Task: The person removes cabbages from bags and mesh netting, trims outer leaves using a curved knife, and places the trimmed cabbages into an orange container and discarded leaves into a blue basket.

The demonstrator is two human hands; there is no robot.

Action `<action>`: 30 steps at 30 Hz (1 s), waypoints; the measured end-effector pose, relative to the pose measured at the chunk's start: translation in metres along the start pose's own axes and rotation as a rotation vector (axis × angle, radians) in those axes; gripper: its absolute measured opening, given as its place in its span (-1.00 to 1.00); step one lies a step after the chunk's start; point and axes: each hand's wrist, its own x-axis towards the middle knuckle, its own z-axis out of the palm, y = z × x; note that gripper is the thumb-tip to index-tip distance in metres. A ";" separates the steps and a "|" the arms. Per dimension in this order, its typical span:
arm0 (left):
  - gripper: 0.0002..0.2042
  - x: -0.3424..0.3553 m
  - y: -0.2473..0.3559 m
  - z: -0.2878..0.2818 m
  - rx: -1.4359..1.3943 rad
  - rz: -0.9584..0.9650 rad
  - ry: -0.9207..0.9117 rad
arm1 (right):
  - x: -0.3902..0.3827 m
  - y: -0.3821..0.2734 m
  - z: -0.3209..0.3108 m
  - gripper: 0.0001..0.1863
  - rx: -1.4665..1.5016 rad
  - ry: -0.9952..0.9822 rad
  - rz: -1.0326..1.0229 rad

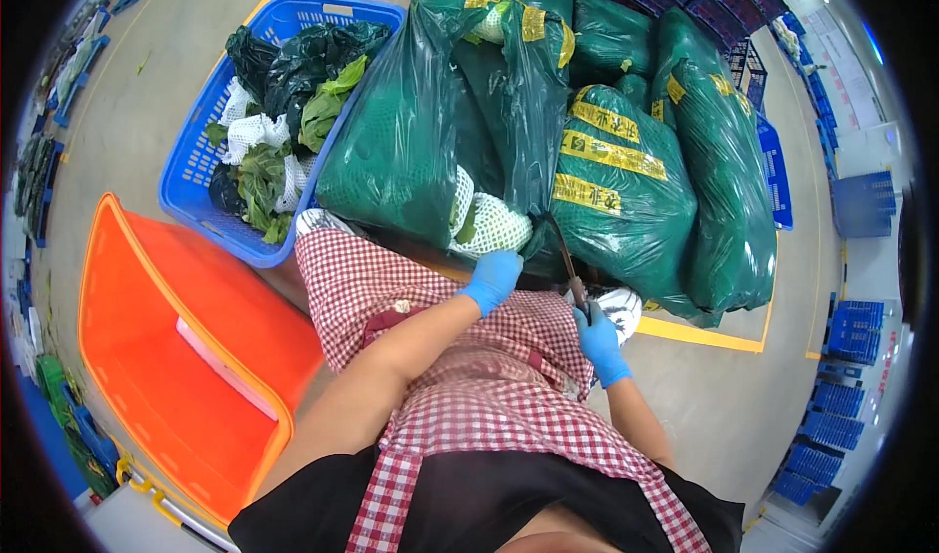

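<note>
A large green plastic bag [386,152] lies split open in front of the person; the orange bin [220,284] stands at lower left; the blue crate [176,167], holding leaves and white netting, sits left of the bag; a netted vegetable [499,225] shows at the bag's near end, beside the left hand [492,281], whose grip I cannot tell; the right hand [601,343] has its fingers closed round a knife's handle [578,292], blade toward the bag.

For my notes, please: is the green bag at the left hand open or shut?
Open: the green bag gapes, showing net-wrapped vegetables.
</note>
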 end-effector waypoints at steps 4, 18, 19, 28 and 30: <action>-0.88 0.002 0.007 -0.032 -0.217 -0.153 -0.031 | -0.002 -0.021 0.008 -0.72 0.443 -0.084 0.270; -0.47 -0.016 -0.033 -0.034 -0.637 -0.996 0.082 | 0.219 -0.166 0.076 -0.62 0.729 -0.185 -0.054; -0.44 -0.016 -0.046 -0.025 -0.639 -0.948 0.042 | 0.226 -0.155 0.090 -0.59 0.744 -0.130 -0.056; -0.33 -0.003 -0.091 -0.007 -0.962 -0.819 -0.374 | 0.247 -0.110 0.111 -0.49 0.584 -0.606 0.183; -0.36 -0.004 -0.058 -0.032 -0.857 -0.772 -0.252 | 0.254 -0.102 0.100 -0.54 0.478 -0.623 0.179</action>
